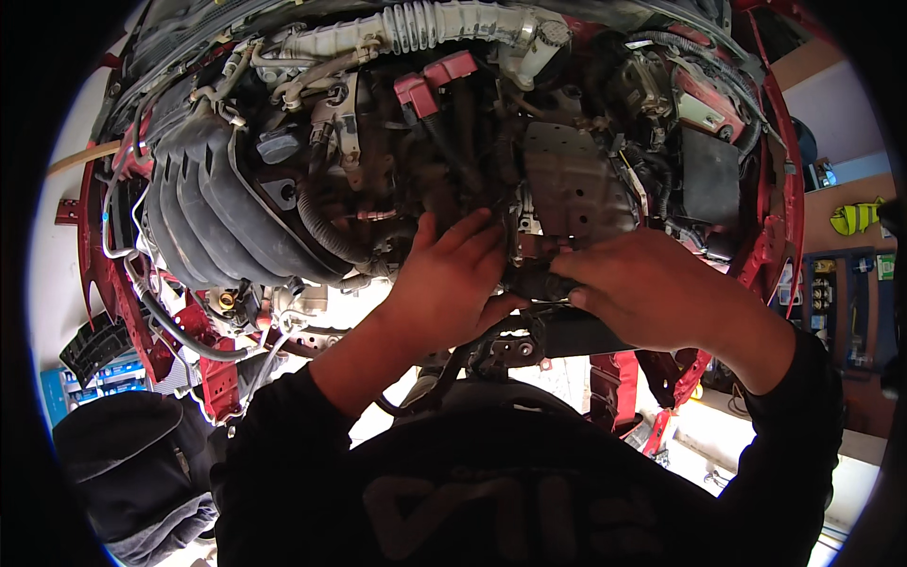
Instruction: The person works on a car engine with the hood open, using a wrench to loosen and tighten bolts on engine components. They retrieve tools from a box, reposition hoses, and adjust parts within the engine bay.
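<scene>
Both my hands work at the front of an open engine bay. My right hand [652,288] has its thumb and fingers closed around the end of a black, hose-like part [540,283]. My left hand [444,279] lies just left of it, fingers bent down into the dark gap and thumb reaching right toward that black part. What the left fingertips grip is hidden in shadow. Below the hands a black hose [452,375] curves down. A perforated metal heat shield [576,170] stands behind my right hand.
A ribbed black intake manifold [222,203] fills the left side. Red terminal covers [435,80] and a pale corrugated air duct [425,26] lie farther back. A black box [710,175] sits at right. Red body rails [775,227] border the bay. A dark padded seat [123,444] stands lower left.
</scene>
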`<state>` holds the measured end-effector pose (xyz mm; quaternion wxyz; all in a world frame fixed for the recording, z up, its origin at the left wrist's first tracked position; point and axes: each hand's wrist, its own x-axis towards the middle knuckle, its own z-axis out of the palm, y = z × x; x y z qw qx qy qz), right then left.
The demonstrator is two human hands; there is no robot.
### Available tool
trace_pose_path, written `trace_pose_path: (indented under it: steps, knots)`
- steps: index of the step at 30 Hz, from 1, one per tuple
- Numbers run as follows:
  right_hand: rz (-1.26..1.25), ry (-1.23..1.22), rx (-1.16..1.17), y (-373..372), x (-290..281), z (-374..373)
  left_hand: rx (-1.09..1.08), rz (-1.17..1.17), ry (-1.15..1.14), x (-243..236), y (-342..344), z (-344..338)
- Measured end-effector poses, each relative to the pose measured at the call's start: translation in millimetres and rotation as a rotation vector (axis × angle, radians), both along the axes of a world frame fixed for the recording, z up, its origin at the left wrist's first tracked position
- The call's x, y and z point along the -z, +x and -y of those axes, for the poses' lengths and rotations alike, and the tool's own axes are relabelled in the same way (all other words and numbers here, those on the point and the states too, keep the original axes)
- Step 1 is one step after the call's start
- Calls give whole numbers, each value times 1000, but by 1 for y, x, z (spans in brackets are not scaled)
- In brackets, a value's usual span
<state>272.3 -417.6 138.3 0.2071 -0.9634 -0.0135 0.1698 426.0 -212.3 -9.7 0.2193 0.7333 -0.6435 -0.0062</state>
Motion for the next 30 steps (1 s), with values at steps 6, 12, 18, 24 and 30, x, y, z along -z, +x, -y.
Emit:
trace_pose_path:
  steps: [6, 12, 18, 24, 30]
  knots:
    - [-83, -57, 35, 5, -10, 3, -142, -321, -65, -16, -12, -1]
    - [-95, -14, 10, 15, -12, 15, -19, -236, -170, -23, -8, 11]
    - [-199, 86, 57, 19, -12, 20, 0, -337, -279, -13, -13, 17]
    - [-157, 25, 49, 11, -8, 15, -69, -708, -221, -14, -4, 21]
    - [-80, -18, -4, 8, -5, 13, -59, -495, -85, -20, 5, 19]
